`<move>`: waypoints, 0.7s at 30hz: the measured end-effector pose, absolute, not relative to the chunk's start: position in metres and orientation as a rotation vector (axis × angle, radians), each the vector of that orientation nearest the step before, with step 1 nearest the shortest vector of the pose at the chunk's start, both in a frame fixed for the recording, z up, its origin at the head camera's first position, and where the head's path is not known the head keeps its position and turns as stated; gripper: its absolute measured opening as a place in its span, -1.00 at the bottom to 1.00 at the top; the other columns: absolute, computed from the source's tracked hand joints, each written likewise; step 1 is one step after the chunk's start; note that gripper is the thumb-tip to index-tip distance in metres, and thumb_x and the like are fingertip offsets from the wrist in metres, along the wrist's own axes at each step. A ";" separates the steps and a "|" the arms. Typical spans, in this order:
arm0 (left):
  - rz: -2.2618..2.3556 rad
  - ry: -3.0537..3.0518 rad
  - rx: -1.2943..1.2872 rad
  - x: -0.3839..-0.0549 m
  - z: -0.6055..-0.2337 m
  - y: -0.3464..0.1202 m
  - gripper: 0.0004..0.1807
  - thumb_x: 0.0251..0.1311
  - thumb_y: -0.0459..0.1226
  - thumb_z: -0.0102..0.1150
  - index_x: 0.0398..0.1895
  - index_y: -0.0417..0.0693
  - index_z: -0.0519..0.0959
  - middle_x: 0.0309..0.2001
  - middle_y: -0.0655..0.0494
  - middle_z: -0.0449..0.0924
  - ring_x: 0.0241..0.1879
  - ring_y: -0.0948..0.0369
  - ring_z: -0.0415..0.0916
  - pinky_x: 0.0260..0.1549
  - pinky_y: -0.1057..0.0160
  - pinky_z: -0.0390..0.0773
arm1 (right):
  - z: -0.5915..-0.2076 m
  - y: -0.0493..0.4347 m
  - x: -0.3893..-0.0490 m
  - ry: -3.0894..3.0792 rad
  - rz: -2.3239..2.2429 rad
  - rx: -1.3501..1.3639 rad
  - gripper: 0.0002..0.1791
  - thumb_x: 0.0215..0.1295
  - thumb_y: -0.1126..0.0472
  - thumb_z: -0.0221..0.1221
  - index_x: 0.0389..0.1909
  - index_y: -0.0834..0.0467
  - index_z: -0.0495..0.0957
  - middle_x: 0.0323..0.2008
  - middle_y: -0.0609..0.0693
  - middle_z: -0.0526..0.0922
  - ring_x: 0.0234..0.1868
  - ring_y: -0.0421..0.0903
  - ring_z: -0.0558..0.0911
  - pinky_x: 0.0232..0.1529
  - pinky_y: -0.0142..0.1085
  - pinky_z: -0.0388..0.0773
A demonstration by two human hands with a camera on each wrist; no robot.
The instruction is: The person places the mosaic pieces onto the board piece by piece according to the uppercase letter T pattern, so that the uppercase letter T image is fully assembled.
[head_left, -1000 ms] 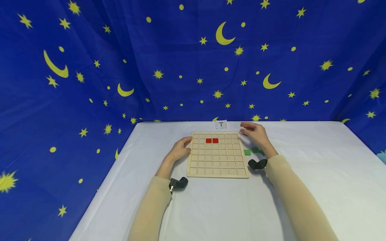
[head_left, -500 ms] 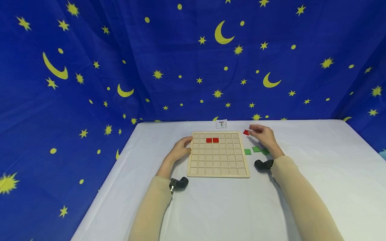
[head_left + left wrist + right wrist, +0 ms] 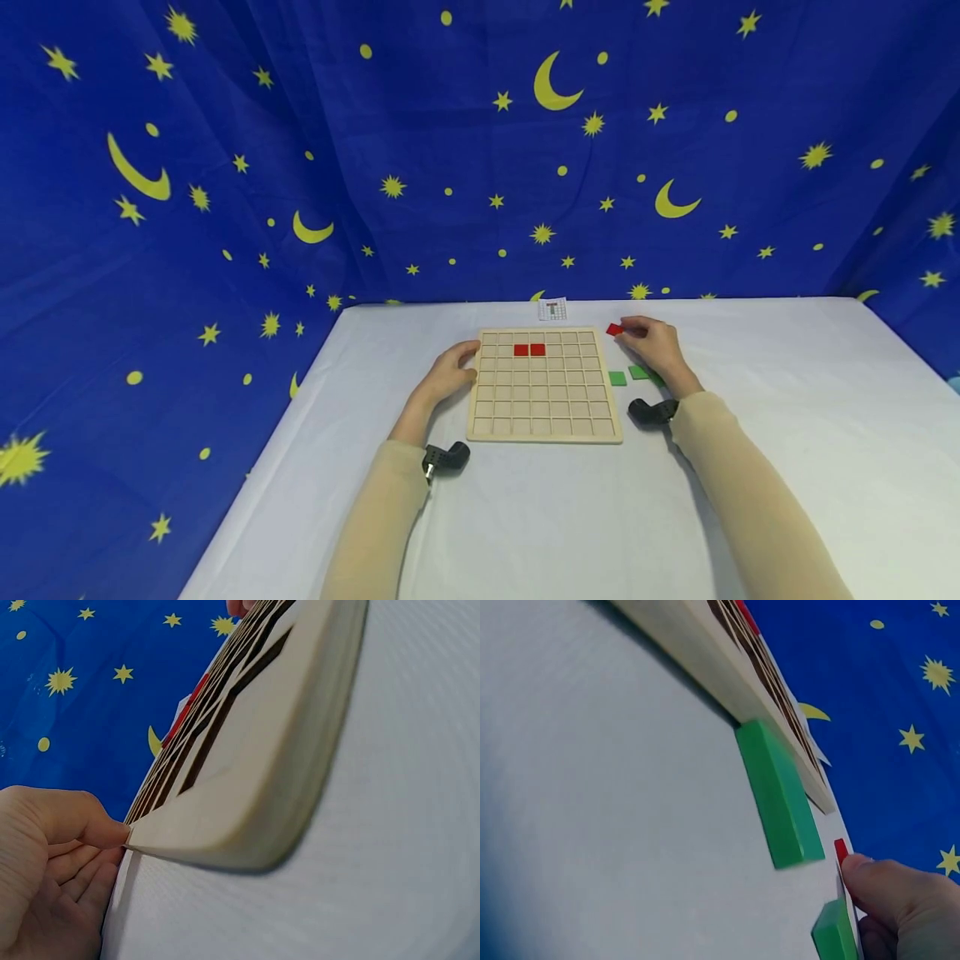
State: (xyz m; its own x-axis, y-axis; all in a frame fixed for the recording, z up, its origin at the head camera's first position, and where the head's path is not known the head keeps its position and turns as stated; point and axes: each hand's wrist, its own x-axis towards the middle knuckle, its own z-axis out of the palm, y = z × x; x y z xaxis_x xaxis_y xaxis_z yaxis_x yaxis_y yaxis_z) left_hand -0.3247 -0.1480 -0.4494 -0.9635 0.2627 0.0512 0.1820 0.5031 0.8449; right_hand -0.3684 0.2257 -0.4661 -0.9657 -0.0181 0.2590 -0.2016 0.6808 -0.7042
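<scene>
You've got deep blue cloth hung across the back and down both sides, printed with yellow crescents, stars and dots, kinda creased near your left corner. Your white surface runs right up to it, and your lighting's pretty soft.

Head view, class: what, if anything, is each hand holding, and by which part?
The right hand pinches a red tile by its right side; the left hand touches the wooden board at its left edge.

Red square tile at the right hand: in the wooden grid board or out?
Out: the right hand pinches the tile right of the board.
</scene>
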 end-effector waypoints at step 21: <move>1.467 2.652 0.414 -0.324 -0.447 -0.149 -0.33 0.01 -0.57 0.03 0.31 -0.38 0.25 0.30 -0.26 0.25 0.31 -0.06 0.19 0.32 0.17 0.17 | -0.453 0.231 -0.372 -2.674 1.338 -0.036 -0.56 0.25 0.19 0.19 0.12 0.28 0.50 0.04 0.23 0.57 0.08 0.15 0.51 0.14 0.01 0.43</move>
